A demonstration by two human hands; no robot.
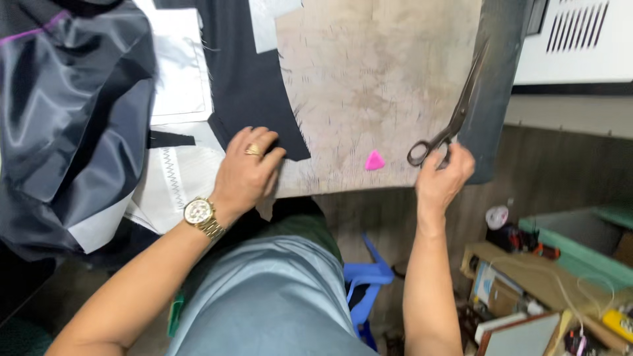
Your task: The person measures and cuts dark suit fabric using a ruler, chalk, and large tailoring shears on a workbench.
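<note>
My left hand [246, 173], with a gold ring and a gold watch, lies flat on the edge of a dark fabric piece [254, 92] and white interfacing [173, 178] at the near edge of a worn worktable [376, 72]. My right hand [444, 177] rests at the table's near edge, fingers at the handles of long metal scissors [455, 112] that lie on the table with blades pointing away. A pink tailor's chalk [374, 160] sits between both hands.
A heap of shiny grey lining cloth [66, 112] covers the left. A white machine housing [580, 39] stands at the upper right. Below the table are a blue plastic stool [369, 277] and a cluttered shelf of boxes and tools [541, 290].
</note>
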